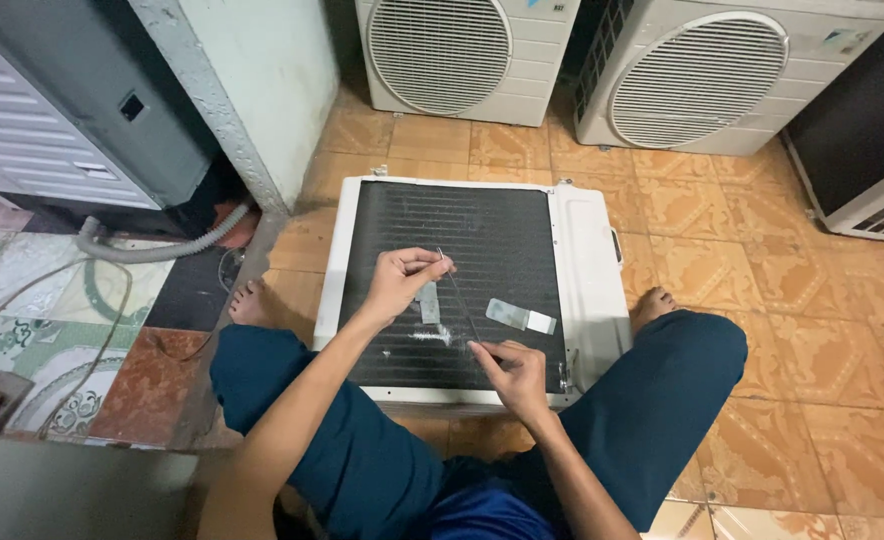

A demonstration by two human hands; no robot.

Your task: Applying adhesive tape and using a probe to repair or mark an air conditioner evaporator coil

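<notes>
An air-conditioner outdoor unit (587, 250) lies flat on the floor between my legs, its black finned coil facing up. My left hand (402, 278) pinches the upper end of a thin grey strip (459, 298) above the coil. My right hand (510, 372) pinches the strip's lower end near the unit's front edge. The strip runs slanted between the two hands. A small pale rectangular piece (520, 317) and a small grey piece (429, 303) rest on the coil by my hands, next to a patch of white scratches.
Two more outdoor units stand upright at the back, one in the middle (462, 55) and one to the right (717, 70). A grey corrugated hose (152, 248) and thin wires lie on the tiles at left, by a pale wall corner (252, 90).
</notes>
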